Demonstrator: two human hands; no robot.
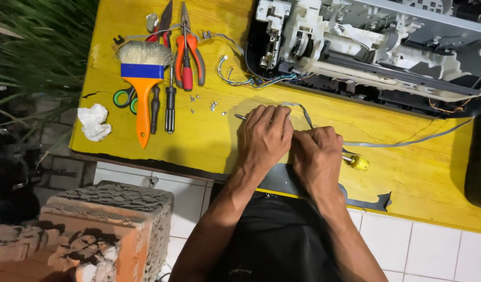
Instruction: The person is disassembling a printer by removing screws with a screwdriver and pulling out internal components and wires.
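Observation:
My left hand [264, 137] lies palm down on the yellow table [209, 136], its fingers covering the shaft of a screwdriver whose metal tip [240, 117] pokes out to the left. My right hand [316, 154] is closed around the same screwdriver, whose yellow handle end [358, 163] sticks out to the right. A flat grey ribbon cable [397, 143] runs from under my hands towards the opened printer [376, 47] at the back right. A dark flat part [366, 201] lies under my wrists at the table's front edge.
At the back left lie an orange-handled brush [143, 73], red-and-orange pliers [187, 52], two black screwdrivers [170, 107], green-handled scissors [124, 98] and loose small screws [212, 106]. A crumpled white tissue [94, 121] sits at the left edge. Bricks [104, 230] stand below the table.

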